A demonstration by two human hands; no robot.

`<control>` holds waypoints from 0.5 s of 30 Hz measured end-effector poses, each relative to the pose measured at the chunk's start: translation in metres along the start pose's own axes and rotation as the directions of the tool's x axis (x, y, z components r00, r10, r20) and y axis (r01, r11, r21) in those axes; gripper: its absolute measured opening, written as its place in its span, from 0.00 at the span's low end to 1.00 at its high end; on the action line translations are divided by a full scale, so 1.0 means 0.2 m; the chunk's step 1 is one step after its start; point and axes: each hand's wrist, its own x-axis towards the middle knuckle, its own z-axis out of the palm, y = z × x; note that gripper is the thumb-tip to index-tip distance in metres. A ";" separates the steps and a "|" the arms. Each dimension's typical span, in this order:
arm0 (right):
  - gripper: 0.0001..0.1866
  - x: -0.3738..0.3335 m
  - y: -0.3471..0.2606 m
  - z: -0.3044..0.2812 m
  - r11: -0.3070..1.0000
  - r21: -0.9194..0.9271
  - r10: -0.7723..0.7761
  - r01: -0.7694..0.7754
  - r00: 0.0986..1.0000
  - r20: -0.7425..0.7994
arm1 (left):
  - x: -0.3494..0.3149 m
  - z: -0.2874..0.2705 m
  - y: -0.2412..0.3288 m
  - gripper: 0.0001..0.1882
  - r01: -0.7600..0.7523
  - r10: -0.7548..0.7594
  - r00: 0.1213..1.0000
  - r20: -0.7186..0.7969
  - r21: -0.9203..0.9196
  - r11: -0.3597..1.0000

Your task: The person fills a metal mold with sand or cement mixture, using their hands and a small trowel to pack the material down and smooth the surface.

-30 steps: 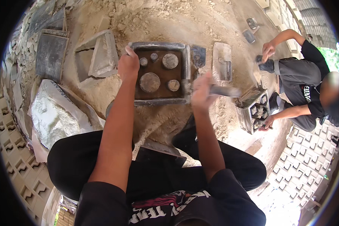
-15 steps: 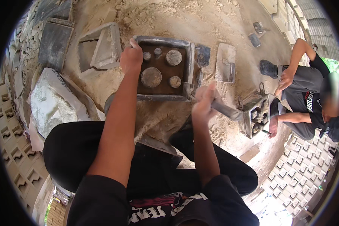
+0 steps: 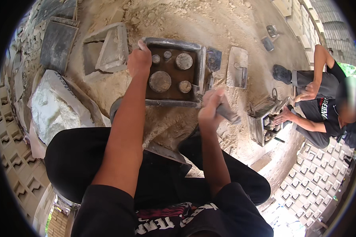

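A square moulding frame [image 3: 172, 103] in dark grey lies on the sandy ground in front of me. Inside it is packed brown sand [image 3: 174, 76] with several round grey discs of different sizes set in it. My left hand [image 3: 139, 60] is closed on the frame's left rim near its far corner. Close by the near right corner, my right hand [image 3: 210, 110] is wrapped around a grey bar-shaped tool [image 3: 229, 113], whose blunt end points right. The tool is slightly blurred and its exact kind is unclear.
A co-worker [image 3: 322, 98] sits at the right, hands at a second mould box [image 3: 258, 128]. Beyond my right hand lies a flat float-like tool [image 3: 237, 67]. A broken tray-like piece [image 3: 106, 51], a dark slab [image 3: 59, 46] and a sack of pale powder [image 3: 53, 106] stand left.
My right hand has drawn slightly left and nearer me, and the bar-shaped tool has swung back from the co-worker's box. The co-worker's hand has moved onto that box. My left hand stays put.
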 end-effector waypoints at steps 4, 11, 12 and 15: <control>0.25 0.07 0.06 -0.03 0.998 -0.008 0.060 -0.059 0.994 0.095 | -0.01 -0.01 0.01 0.38 0.019 -0.019 1.000 0.000 -0.033 0.999; 0.22 0.19 0.16 0.08 0.937 -0.340 -0.046 0.076 0.994 0.095 | -0.03 -0.02 0.01 0.38 0.030 -0.028 0.999 0.033 -0.049 0.998; 0.23 0.21 0.11 0.08 0.996 -0.068 -0.064 0.065 0.998 0.027 | -0.04 -0.02 0.01 0.38 0.026 -0.025 0.999 0.025 -0.038 0.999; 0.21 0.23 -0.01 0.06 0.966 0.165 -0.206 0.200 0.978 0.020 | -0.02 -0.03 0.01 0.38 0.017 -0.017 1.000 0.001 -0.029 0.999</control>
